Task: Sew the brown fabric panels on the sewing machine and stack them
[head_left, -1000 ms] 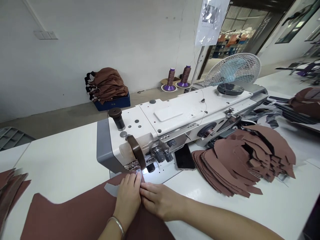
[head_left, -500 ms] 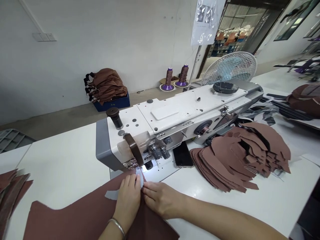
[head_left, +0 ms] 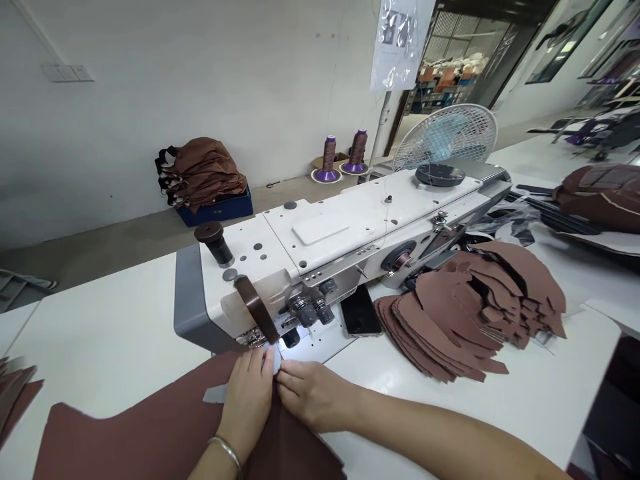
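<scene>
A large brown leather-like piece (head_left: 135,420) lies on the white table with its top end at the sewing machine (head_left: 320,240), under the lit needle area. My left hand (head_left: 249,397), with a silver bangle, rests on this piece, fingers stretched forward and fingertips close to the presser foot. Beside its thumb shows a pale grey-blue strip (head_left: 277,361); another pale grey patch (head_left: 215,395) sticks out left of the hand. My right hand (head_left: 313,393) is closed, pinching the brown piece's folded edge next to the strip. The needle itself is hidden.
Right of the machine lie a black phone (head_left: 360,312) and a stack of cut brown pieces (head_left: 460,313). More brown pieces (head_left: 17,397) lie at the left edge. Behind stand thread cones (head_left: 329,160), a fan (head_left: 445,137) and a blue crate (head_left: 217,210) of brown material.
The view has shifted slightly, moving most things left in the picture. Both hands remain on the brown piece near the needle area, and less of the pale strip shows between them.
</scene>
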### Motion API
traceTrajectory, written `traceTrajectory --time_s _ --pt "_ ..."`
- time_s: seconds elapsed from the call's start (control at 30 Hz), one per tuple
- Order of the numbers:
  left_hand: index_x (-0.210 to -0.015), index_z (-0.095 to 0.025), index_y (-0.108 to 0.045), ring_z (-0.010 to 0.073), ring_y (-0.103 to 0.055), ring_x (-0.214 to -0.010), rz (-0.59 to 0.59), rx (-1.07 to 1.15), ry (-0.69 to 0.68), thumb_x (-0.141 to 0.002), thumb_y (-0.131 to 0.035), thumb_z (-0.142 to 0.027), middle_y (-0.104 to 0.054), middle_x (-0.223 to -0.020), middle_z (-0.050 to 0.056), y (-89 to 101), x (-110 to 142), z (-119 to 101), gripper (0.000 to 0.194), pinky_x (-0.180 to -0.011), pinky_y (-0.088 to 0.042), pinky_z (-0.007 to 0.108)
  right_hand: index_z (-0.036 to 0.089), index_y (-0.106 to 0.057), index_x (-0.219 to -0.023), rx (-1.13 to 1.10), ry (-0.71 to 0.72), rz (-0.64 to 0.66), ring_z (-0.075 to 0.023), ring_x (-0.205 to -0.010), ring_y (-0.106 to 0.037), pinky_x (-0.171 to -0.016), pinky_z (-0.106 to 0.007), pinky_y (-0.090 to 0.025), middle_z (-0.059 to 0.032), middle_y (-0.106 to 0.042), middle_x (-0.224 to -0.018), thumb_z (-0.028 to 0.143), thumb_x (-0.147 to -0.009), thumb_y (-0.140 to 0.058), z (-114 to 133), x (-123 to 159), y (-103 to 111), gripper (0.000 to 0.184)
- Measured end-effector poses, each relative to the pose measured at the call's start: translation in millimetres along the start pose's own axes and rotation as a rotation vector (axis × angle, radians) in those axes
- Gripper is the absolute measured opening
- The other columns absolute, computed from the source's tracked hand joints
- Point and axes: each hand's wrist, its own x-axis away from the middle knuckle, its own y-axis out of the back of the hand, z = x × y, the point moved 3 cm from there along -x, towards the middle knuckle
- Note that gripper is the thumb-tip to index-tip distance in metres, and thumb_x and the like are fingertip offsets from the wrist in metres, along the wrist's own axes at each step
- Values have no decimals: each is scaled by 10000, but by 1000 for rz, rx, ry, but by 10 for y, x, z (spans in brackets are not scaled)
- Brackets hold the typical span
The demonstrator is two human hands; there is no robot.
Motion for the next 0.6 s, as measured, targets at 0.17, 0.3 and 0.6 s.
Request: traceTrajectory --time_s 0.17,0.3,0.6 --pt "-1177 -182 -586 208 -557 -857 64 52 -58 -791 -404 38 -610 -1017 95 -13 70 230 480 -764 -505 351 29 -616 -940 10 51 -21 -230 -1049 -579 -1036 -342 -383 -170 -628 -1041 126 -916 -446 25 97 130 198" --pt "-1166 -196 -590 201 -577 -917 5 95 -166 -838 -351 3 -630 -1048 93 0 113 381 452 -772 -513 309 9 -627 -978 96 56 -54 -258 -1065 -592 -1039 -382 -394 -200 -623 -1128 138 -905 -477 74 116 128 211" --pt "-1115 -124 -593 194 -592 -828 -68 88 -298 -936 -248 -113 -661 -1032 107 57 74 445 388 -698 -509 310 -16 -622 -1027 151 45 -79 -286 -1060 -609 -1066 -423 -368 -226 -628 -1129 135 -899 -445 60 48 51 266"
